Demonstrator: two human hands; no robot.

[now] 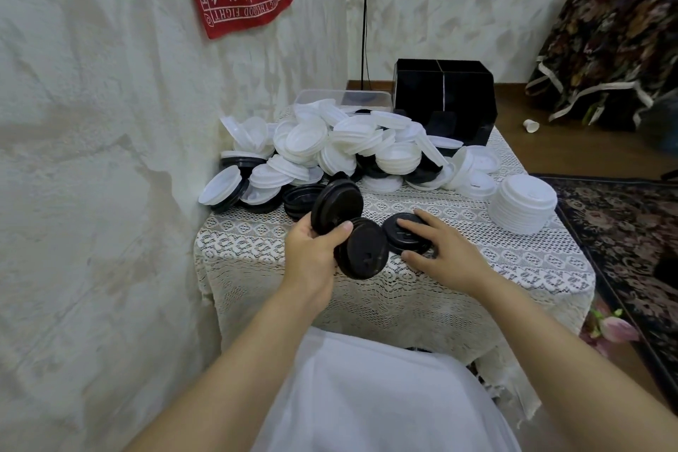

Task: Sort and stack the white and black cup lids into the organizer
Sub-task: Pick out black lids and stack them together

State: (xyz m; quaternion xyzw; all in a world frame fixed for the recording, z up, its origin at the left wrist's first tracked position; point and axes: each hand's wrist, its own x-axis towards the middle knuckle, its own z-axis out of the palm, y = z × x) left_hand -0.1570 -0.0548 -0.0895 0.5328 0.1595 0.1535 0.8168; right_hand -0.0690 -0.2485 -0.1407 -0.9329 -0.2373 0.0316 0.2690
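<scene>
A heap of white lids [330, 147] mixed with black lids [301, 196] covers the back of the lace-covered table [513, 268]. My left hand [312, 249] grips two black lids: one tilted upright [335, 205], another [363, 249] below it. My right hand [444, 253] rests on a third black lid [400, 235] lying flat on the cloth, fingers over its top and thumb at its near edge. A neat stack of white lids [522, 204] stands at the right. The black organizer [444, 92] sits at the back right, behind the heap.
A clear plastic container [345, 97] lies behind the heap. The wall [91, 158] runs close along the table's left side. A patterned rug [623, 231] and a paper cup [531, 126] are on the floor to the right.
</scene>
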